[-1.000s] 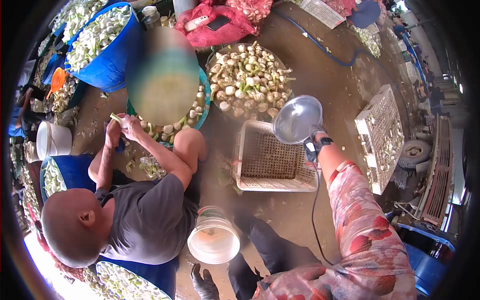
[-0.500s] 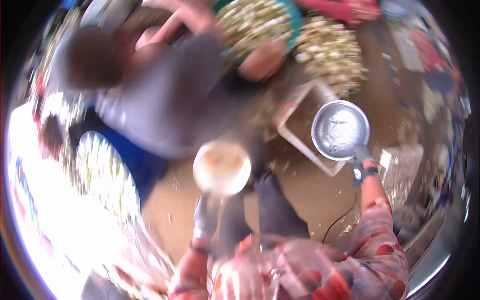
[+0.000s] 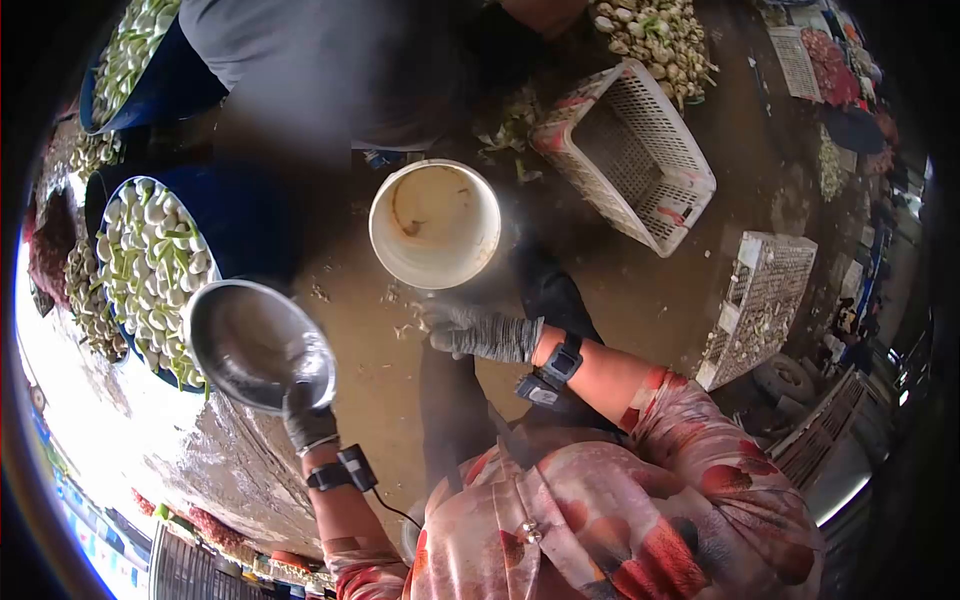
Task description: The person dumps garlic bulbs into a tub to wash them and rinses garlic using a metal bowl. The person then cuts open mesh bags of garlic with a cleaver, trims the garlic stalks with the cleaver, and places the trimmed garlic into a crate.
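Observation:
My left hand, in a dark grey glove, grips the rim of a round metal bowl. The bowl is beside a blue barrel full of peeled garlic with green stems. Whether anything lies in the shiny bowl is hard to tell. My right hand, in a grey knitted glove, is just below a white bucket, fingers loosely bent and apart, holding nothing visible. Brown stains mark the inside of the bucket.
A person in a dark shirt is beyond the bucket. A tilted white crate lies at the upper right, near a garlic heap. Another crate stands farther right. A second blue barrel is at the upper left.
The metal bowl has passed from my right hand to my left and moved across to the left side. My right hand has come in near the bucket. The view has turned.

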`<state>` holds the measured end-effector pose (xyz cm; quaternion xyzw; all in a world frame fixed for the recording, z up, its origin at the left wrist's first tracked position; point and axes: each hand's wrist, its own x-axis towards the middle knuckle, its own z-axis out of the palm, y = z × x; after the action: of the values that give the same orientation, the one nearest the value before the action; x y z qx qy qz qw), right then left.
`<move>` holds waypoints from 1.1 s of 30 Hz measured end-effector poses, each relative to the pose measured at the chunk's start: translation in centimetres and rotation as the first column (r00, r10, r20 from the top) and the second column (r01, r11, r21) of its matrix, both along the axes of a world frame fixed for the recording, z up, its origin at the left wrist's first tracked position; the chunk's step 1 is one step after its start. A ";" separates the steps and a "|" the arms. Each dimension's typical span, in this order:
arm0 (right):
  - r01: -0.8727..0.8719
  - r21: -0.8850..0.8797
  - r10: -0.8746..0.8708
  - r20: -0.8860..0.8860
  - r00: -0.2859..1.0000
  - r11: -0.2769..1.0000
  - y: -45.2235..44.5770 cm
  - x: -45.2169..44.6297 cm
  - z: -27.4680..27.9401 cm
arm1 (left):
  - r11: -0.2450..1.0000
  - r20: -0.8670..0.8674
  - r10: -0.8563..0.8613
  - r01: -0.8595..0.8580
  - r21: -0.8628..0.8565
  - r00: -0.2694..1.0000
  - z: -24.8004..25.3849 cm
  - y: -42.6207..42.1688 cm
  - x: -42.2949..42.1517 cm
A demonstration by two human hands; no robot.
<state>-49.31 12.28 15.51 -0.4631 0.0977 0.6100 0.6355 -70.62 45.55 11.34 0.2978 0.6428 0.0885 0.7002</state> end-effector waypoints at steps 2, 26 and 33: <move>0.022 -0.192 0.055 0.386 0.921 0.981 -3.1 -1.5 -3.3 | 0.995 0.012 0.089 -0.089 0.041 0.996 0.0 6.1 0.4; -0.085 -0.996 0.955 -0.015 0.296 0.011 -40.8 9.9 -25.5 | 0.985 -0.121 -0.076 0.056 -0.163 0.990 -24.9 -24.3 6.4; -0.217 -0.976 0.949 -0.049 0.313 0.022 -45.1 9.2 -10.7 | 0.943 -0.312 0.162 -0.240 -0.229 0.936 -14.6 -22.4 8.2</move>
<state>-40.08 -32.77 4.78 -0.8787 -0.0633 0.4633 -0.0966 -62.40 23.16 -3.25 0.1438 0.7712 0.0297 0.6194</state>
